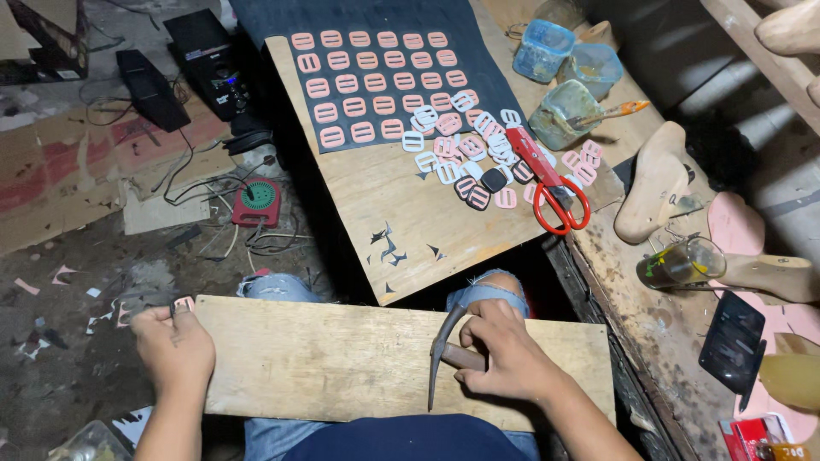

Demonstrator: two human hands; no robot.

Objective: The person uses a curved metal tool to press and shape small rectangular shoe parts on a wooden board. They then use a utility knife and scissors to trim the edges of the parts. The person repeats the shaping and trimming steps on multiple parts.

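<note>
Your right hand [504, 354] is clamped on a hammer [446, 352] lying on the plank [342, 358] across your lap, while your left hand [175, 346] pinches a pink buckle piece [183, 302] at the plank's corner.

Right hand [504, 354] grips hammer [446, 350] on board [342, 358]; left hand [173, 346] steadies its edge.

Red-handled scissors [547, 183] lie mid-right of frame beside a loose pile of pink and white buckle pieces [478, 154]. Three plastic tubs [568, 81] upper right; wooden shoe last [653, 183] right; red round gadget [256, 201] on floor, left.
</note>
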